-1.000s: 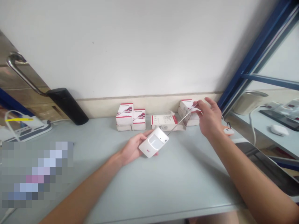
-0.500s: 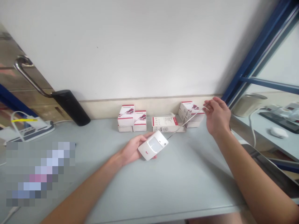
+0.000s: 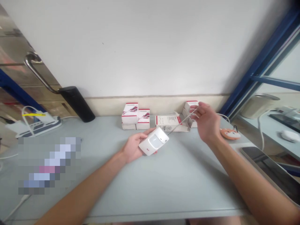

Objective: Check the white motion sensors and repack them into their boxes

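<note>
My left hand [image 3: 132, 147] is closed around a white motion-sensor unit [image 3: 153, 141] with a frosted lens window, held just above the pale grey table [image 3: 164, 184]. A thin metal antenna [image 3: 181, 122] runs from the unit's top right corner up to my right hand [image 3: 206, 123], which pinches its far tip. My right hand hovers in front of a red-and-white box [image 3: 190, 107] by the wall.
Several red-and-white boxes [image 3: 136, 116] and a flat white carton [image 3: 169, 121] line the back wall. An orange figurine [image 3: 230, 133] and a dark tablet [image 3: 267, 167] lie at right. A black cylinder [image 3: 76, 103] leans at back left, with a power strip [image 3: 38, 125] beside it.
My right hand moved out to the right along the antenna, then came back left and nearer the unit. The view shifted right, and the orange figurine came into sight.
</note>
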Action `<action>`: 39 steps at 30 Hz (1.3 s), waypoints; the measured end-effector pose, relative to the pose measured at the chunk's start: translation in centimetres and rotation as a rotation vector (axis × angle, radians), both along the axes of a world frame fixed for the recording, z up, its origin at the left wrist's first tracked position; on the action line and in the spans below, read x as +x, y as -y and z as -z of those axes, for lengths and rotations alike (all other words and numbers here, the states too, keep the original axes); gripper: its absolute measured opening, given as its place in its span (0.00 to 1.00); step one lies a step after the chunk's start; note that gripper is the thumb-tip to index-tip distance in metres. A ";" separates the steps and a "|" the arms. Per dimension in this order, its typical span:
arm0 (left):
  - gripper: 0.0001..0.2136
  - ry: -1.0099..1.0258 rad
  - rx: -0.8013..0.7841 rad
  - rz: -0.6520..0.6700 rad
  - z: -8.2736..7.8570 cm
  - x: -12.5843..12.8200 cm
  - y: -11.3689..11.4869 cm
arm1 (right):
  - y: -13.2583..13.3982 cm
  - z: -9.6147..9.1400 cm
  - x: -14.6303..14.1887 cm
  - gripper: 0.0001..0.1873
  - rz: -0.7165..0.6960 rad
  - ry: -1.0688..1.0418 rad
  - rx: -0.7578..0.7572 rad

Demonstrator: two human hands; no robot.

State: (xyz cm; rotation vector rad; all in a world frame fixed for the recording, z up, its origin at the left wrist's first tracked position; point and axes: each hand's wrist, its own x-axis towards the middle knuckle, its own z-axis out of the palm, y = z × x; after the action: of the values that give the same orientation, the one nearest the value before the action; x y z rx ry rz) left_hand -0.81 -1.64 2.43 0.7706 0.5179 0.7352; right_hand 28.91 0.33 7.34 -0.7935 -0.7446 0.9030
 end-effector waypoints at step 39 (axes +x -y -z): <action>0.20 0.066 -0.086 -0.176 -0.9 0.6 -0.1 | -1.1 6.1 -1.6 0.22 0.140 1.438 0.066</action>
State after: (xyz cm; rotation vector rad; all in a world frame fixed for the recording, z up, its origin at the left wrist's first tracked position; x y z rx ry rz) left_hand -0.26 -1.52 3.28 0.6242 0.5587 0.8923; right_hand 27.33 1.44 1.22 -1.3899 -1.9023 0.0317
